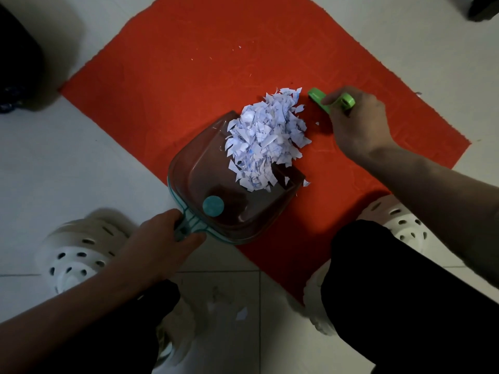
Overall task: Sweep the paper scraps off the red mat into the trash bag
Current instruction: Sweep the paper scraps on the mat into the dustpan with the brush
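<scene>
Tile floor (81, 157) under red mat (189, 63), scraps (267, 136) heaped at the dustpan (194, 179) mouth, half on the mat, your left hand (159, 244) gripping its handle (186, 225), your right hand (356, 122) curled round a green brush (318, 97) just beside the heap.

Floor (67, 163): pale whitish tiles, laid in large squares. Thin grey grout lines (260, 319) are seen in the lower part, one running across and one running down toward the bottom edge, joined at a right angle. Light is dim and uneven; soft shadow is cast over the tiles at the upper left. A dark bulky shape (19, 49) is set on the floor at the left edge; what it is cannot be told. A second dark thing (483, 8) is cut off by the upper right corner.
</scene>
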`<action>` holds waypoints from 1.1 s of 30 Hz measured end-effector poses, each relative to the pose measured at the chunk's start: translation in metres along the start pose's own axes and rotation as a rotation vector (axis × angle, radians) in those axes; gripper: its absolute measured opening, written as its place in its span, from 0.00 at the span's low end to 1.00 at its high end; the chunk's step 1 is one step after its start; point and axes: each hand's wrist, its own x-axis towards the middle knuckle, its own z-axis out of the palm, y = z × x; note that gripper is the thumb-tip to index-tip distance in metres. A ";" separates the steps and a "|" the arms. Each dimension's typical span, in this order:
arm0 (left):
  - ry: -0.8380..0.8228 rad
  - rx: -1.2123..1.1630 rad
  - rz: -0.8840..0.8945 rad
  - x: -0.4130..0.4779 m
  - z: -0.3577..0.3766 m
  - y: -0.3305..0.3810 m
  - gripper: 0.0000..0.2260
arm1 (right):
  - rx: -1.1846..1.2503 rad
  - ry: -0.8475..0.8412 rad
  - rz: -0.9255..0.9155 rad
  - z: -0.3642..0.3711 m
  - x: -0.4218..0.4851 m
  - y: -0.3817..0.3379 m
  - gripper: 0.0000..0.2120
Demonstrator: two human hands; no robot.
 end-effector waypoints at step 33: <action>-0.006 -0.022 0.012 -0.002 -0.005 -0.005 0.13 | 0.141 0.004 0.138 -0.010 -0.055 0.009 0.08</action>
